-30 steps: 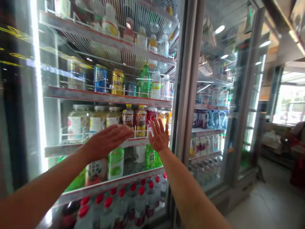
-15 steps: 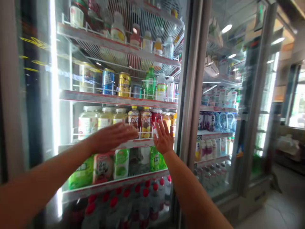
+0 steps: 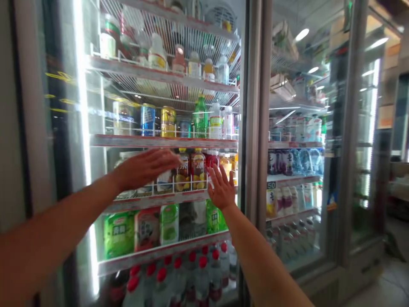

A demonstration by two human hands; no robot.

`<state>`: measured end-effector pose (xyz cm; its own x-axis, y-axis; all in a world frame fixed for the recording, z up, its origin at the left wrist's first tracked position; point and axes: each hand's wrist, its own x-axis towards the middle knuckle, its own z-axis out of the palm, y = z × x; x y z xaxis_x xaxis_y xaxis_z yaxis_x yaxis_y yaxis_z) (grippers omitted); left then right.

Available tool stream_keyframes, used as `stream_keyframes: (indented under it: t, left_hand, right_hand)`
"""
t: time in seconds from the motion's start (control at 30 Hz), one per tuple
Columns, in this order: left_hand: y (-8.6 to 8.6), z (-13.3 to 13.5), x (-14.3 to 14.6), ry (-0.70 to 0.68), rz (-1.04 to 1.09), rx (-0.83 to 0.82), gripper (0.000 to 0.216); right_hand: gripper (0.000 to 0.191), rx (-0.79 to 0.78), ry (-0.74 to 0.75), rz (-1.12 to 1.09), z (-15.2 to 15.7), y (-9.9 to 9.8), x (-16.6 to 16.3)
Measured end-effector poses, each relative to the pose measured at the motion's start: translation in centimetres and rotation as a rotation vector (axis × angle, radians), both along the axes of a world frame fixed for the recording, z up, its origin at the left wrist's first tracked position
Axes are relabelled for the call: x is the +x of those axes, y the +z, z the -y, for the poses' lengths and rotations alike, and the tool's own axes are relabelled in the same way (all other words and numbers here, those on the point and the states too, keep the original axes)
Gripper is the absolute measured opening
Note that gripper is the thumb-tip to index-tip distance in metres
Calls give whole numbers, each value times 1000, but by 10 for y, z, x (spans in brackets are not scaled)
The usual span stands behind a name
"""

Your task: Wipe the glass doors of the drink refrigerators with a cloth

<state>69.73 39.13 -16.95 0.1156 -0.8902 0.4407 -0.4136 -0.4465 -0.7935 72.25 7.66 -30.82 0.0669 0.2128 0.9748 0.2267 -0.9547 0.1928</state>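
Observation:
My left hand (image 3: 148,167) is stretched out flat in front of the fridge's glass door, its fingers straight and holding nothing. Its fingertips overlap the view of the brown tea bottles (image 3: 198,168) on the middle shelf. To the right, my right hand (image 3: 221,186) is raised with fingers spread and nothing in it. Behind its fingers are a red drink bottle (image 3: 211,158) and orange drink bottles (image 3: 226,162). I cannot tell whether either hand touches the glass. Below the hands, green packs (image 3: 119,233) and a red pack (image 3: 147,229) stand on a lower shelf.
A metal door frame (image 3: 253,140) divides this fridge from another glass-doored one with purple-labelled bottles (image 3: 279,162). Red-capped water bottles (image 3: 202,277) fill the bottom. Blue and gold cans (image 3: 168,121) and a green bottle (image 3: 200,117) stand on an upper shelf. Grey floor (image 3: 367,285) lies at right.
The view has shifted, so the shelves sit slightly lower in the picture. My left hand appears higher against the shelves and a little further left; my right hand stays nearly in place.

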Motion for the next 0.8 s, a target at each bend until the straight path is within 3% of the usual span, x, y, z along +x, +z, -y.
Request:
stream_keyframes:
  t: [0.07,0.1,0.17,0.2,0.23,0.3,0.33,0.37,0.4,0.43,0.5,0.57,0.6,0.67,0.73,0.8]
  left_hand:
    - [32,5,-8,55,106,-405,51]
    - [39,10,-11,64,159,-597,52]
    - [34,22,-13,70,234,-806,55]
    - [24,27,-11,69,242,-766,55]
    - [14,31,-9,68,219,-617,55]
    - [1,35,-4,50,104,-140,54]
    - [2,35,-2,42,48,65,53]
    - [8,35,-2,42,20,171,54]
    - [18,35,-2,55,27,164,55]
    - [31,35,-4,74,69,49,55]
    - [52,39,-6,107,193,-340,53]
    - [55,46,-7,117,279,-646,54]
    - [47,51,-5,112,302,-691,56]
    - [21,59,-2,78,300,-509,56]
    - [-3,64,0,11,203,-48,53]
    - [-8,65,0,-33,80,332,53]
  right_hand:
    - [66,4,12,13,0,0,0]
    - [66,4,20,19,0,0,0]
    - [67,5,38,21,0,1,-1]
    - [67,5,47,18,0,1,-1]
    - [67,6,53,16,0,1,-1]
    - [67,8,62,20,1,1,-1]
    - [66,7,66,29,1,1,-1]
    - [66,5,70,39,1,0,0]
    - [66,5,75,47,1,0,0]
    - [66,5,79,48,1,0,0]
    - [67,6,90,41,2,-1,0]
    - [67,4,97,32,2,-1,0]
    - [67,5,100,35,2,-1,0]
    - [67,8,105,50,2,-1,0]
    - [67,9,107,58,2,-1,0]
    - [68,7,110,55,2,-1,0]
